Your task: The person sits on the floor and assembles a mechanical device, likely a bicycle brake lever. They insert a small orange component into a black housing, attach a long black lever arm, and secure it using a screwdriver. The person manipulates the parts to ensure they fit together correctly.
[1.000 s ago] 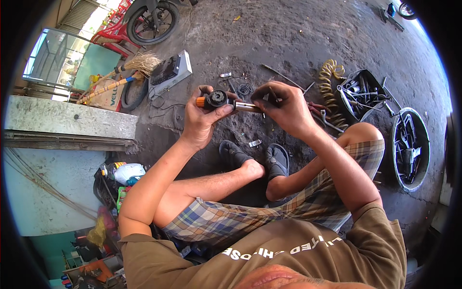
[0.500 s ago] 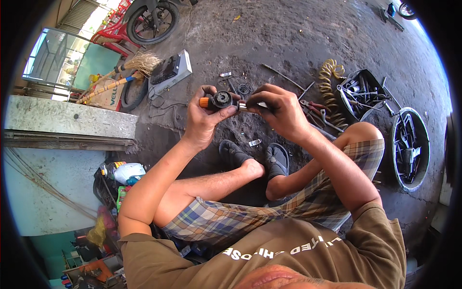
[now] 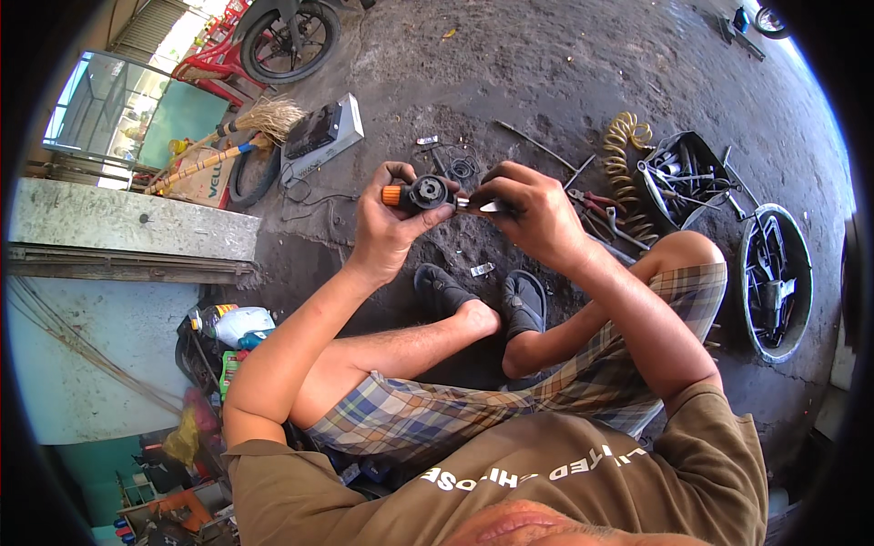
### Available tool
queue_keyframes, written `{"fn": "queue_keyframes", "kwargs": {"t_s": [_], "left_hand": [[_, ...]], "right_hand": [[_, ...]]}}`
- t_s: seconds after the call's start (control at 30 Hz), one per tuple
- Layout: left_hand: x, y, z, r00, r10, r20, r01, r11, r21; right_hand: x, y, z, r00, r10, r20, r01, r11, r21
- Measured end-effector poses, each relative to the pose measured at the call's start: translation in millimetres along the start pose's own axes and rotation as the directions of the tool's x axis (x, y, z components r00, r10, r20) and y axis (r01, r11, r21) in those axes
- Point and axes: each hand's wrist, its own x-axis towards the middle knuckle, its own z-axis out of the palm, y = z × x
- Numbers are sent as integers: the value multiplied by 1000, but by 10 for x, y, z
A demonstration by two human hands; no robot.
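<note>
Above my feet, my left hand (image 3: 384,227) is closed round a round black part (image 3: 428,190) with a dark hollow in its face. An orange ribbed end (image 3: 392,195) sticks out of it on the left, and my thumb presses its lower edge. From the right, my right hand (image 3: 539,211) pinches a small shiny metal piece (image 3: 462,204) at the black part's right side. Another pale, flat, pointed bit (image 3: 492,207) shows by those fingertips; whether the two are one piece, I cannot tell. Dark grime covers the fingers.
At right stand a black tub (image 3: 678,214) of tools and a round basin (image 3: 806,300) of metal parts. Near them lie a coiled yellow hose (image 3: 621,146) and red-handled pliers (image 3: 596,200). A grey box (image 3: 341,136), brooms (image 3: 269,118) and a concrete ledge (image 3: 137,218) are left.
The black part has tilted slightly and shifted a little right in my left hand. My right fingers have turned a bit, and the pale pointed bit shows more at their tips.
</note>
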Motion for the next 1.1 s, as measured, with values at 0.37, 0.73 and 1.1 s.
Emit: {"fn": "queue_keyframes", "kwargs": {"t_s": [0.37,0.73,1.1], "left_hand": [[-9,49,51,1000,-4,-4,4,1000,-23],[0,40,44,1000,9,6,-9,1000,-12],[-5,41,43,1000,-9,9,9,1000,-19]], "right_hand": [[-13,5,-47,998,-45,54,48,997,-56],[28,20,-81,995,-51,82,51,999,-1],[15,-1,-81,991,-106,85,112,991,-70]]}}
